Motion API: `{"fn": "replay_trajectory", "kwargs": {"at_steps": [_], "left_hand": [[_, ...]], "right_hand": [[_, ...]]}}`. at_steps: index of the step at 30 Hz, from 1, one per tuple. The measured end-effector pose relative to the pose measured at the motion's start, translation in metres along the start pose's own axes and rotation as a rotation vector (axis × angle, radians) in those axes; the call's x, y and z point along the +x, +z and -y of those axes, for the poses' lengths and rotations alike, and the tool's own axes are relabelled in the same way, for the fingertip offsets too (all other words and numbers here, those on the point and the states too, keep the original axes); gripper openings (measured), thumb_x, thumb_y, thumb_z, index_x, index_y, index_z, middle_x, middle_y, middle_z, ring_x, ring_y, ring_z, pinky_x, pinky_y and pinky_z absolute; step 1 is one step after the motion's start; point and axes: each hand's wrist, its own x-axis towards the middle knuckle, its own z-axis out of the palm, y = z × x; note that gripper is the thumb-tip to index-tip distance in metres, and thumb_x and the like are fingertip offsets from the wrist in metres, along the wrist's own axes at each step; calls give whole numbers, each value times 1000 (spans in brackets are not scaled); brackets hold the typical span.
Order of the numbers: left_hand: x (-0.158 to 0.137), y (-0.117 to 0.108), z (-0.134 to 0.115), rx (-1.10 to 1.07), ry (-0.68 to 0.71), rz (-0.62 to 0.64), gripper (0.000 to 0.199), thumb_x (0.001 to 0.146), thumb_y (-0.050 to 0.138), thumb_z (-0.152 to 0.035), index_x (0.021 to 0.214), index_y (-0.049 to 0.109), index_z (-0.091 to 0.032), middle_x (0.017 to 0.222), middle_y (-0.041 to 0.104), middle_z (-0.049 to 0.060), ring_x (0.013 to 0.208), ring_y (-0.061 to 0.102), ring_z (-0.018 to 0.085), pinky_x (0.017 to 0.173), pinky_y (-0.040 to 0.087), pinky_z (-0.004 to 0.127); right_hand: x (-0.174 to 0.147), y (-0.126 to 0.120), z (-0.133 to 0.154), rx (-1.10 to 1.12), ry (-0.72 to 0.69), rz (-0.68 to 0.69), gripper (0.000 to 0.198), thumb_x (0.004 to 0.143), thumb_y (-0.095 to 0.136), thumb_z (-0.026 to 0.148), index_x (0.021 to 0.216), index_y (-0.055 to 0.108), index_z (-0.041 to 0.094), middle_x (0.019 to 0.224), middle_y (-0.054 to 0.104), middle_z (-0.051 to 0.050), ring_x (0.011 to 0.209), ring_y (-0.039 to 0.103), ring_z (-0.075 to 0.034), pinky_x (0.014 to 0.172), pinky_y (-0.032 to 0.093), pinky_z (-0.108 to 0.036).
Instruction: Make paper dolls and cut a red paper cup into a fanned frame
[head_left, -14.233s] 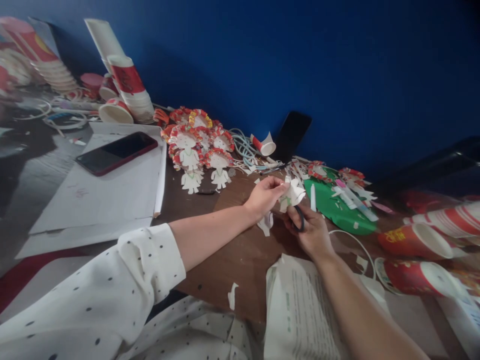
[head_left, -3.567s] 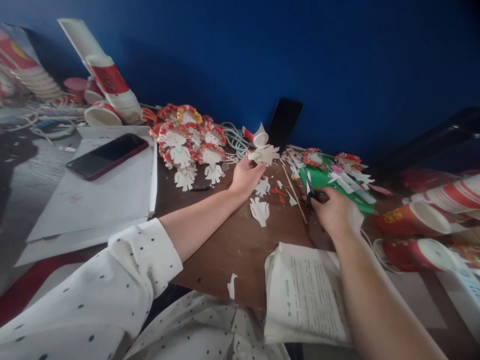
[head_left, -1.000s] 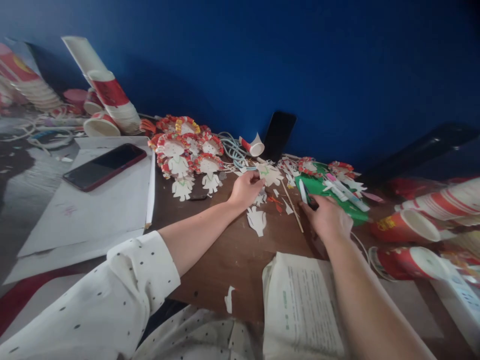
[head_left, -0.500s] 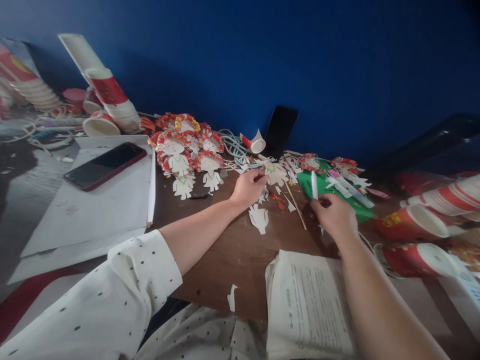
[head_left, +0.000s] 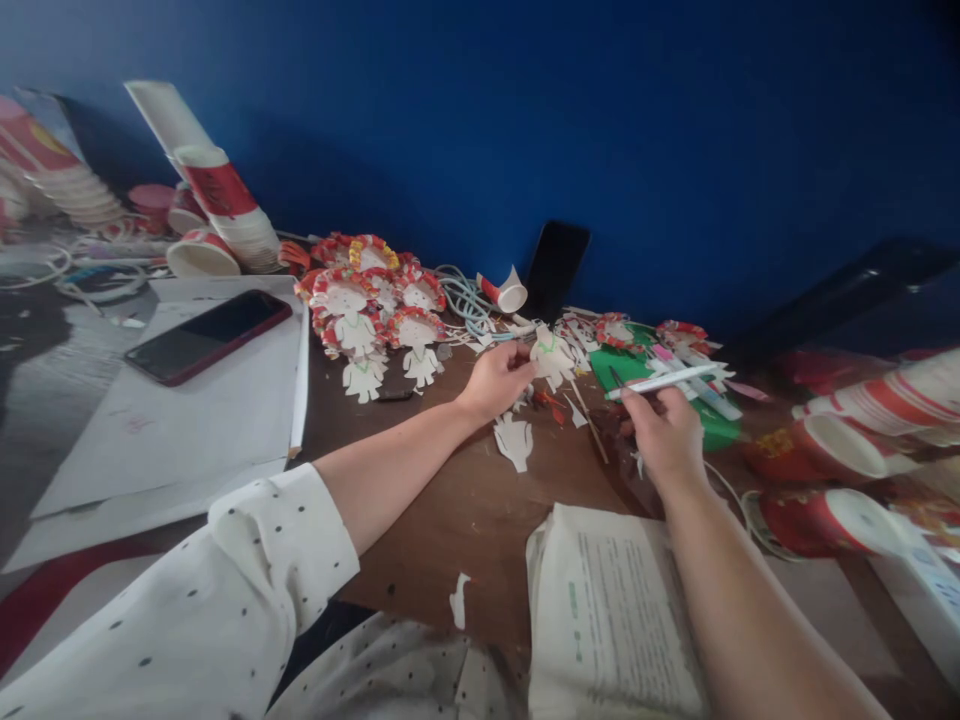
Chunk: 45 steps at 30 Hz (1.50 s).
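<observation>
Paper figure (head_left: 553,360) | left fingers (head_left: 519,376) pinch its edge, hiding part | right fingers (head_left: 638,407) grip white pen (head_left: 669,379)

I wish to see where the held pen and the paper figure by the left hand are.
White pen (head_left: 667,381): head view, on its barrel.
Paper figure (head_left: 554,362): head view, on its torso.

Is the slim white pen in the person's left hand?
No: the right hand holds the pen, while the left hand holds a white paper cutout with green markings.
</observation>
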Motion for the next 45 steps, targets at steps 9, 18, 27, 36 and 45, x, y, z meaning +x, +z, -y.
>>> {"fn": "replay_trajectory", "kwargs": {"at_steps": [9,18,27,36,45], "left_hand": [[-3,-1,2,177,133,9,31,81,60,-28,110,61,-16,82,68,5,74,61,16,71,46,27],[-2,-7,-12,629,308,170,18,82,55,-25,86,72,-20,94,68,5,93,59,20,83,43,29],[-12,-2,-28,751,293,511,10,70,67,-21,78,74,-24,84,66,3,83,60,19,77,42,27],[-15,2,-12,978,476,246,27,86,45,-19,93,71,-18,94,66,9,98,57,23,90,44,36],[-14,1,1,976,534,161,29,89,42,-22,98,69,-17,97,66,9,96,56,22,91,44,36]], "right_hand": [[-8,3,8,-13,-90,18,30,76,61,44,89,65,17,67,65,-3,55,58,-16,51,47,-27],[-5,4,-2,-109,-165,33,30,78,60,47,88,66,19,70,66,-3,64,62,-19,63,49,-32],[-5,-1,3,-125,-171,50,34,77,58,46,93,68,18,75,68,-4,67,62,-18,65,47,-30],[9,-11,-11,-574,-16,63,53,77,56,46,123,57,19,89,70,-9,83,64,-28,69,45,-36],[11,-13,-11,-267,-65,57,61,82,53,46,133,50,13,84,70,-8,76,66,-24,72,50,-36]]}}
